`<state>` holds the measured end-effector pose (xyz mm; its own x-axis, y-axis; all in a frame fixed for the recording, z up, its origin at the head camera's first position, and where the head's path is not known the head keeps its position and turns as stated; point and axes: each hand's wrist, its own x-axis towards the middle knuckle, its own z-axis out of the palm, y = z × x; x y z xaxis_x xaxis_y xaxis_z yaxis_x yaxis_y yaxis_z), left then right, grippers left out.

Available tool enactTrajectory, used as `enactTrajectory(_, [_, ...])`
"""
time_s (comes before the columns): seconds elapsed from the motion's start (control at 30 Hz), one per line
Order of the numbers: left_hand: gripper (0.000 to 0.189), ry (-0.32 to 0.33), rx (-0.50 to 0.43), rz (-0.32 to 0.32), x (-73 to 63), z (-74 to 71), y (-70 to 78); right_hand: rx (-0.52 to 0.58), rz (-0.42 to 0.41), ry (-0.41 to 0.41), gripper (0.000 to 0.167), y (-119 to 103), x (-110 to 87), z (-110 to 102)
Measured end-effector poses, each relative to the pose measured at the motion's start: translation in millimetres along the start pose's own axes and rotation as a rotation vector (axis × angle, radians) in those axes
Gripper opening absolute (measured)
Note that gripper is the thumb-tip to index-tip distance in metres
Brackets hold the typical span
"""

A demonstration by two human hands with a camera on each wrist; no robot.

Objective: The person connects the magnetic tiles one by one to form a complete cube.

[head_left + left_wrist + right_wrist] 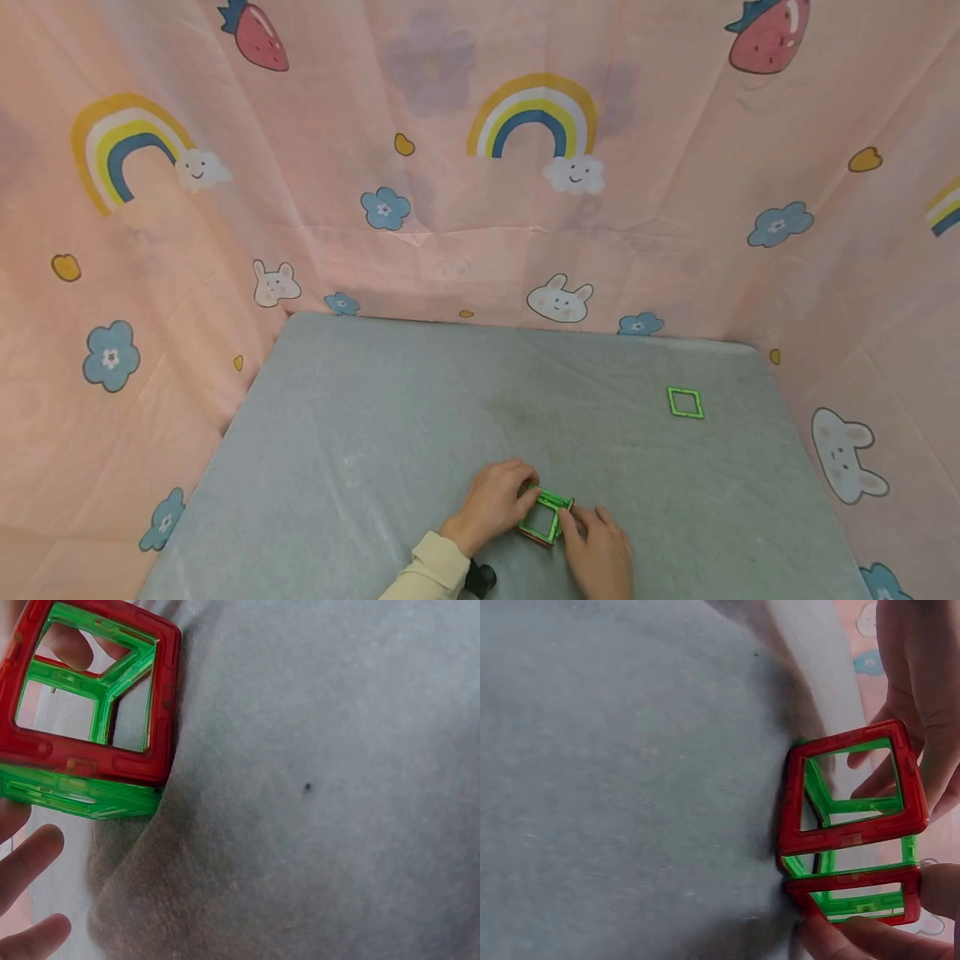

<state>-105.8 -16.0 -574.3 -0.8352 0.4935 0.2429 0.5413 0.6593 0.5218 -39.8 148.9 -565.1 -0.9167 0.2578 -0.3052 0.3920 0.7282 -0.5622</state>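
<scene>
A box-like frame of green and red square magnetic tiles (538,521) stands on the table in front of me. My left hand (495,502) grips its left side, thumb at the near part and fingers at the far part. In the left wrist view a red square face (82,761) fronts the box, and the left fingers (34,859) are spread beside its green side. My right hand (598,550) pinches a red square tile (855,879) at the right side of the box. Whether that tile fully touches the box I cannot tell.
A single green square tile (701,403) lies flat toward the back right of the grey cloth-covered table (390,400). A pink printed curtain (450,250) encloses the back and sides. Something black (480,578) sits under the left wrist.
</scene>
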Motion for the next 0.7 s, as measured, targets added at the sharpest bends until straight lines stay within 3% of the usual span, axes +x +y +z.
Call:
enactTrajectory(0.23, [0.004, -0.012, 0.001, -0.008, -1.2, -1.4, -2.4, -0.021, -0.013, 0.027, 0.055, -2.8, 3.9, -1.4])
enactTrajectory(0.7, [0.003, -0.004, 0.029, -0.005, -0.8, -1.8, -3.0, 0.002, -0.024, -0.027, 0.052, -0.6, 5.3, -1.0])
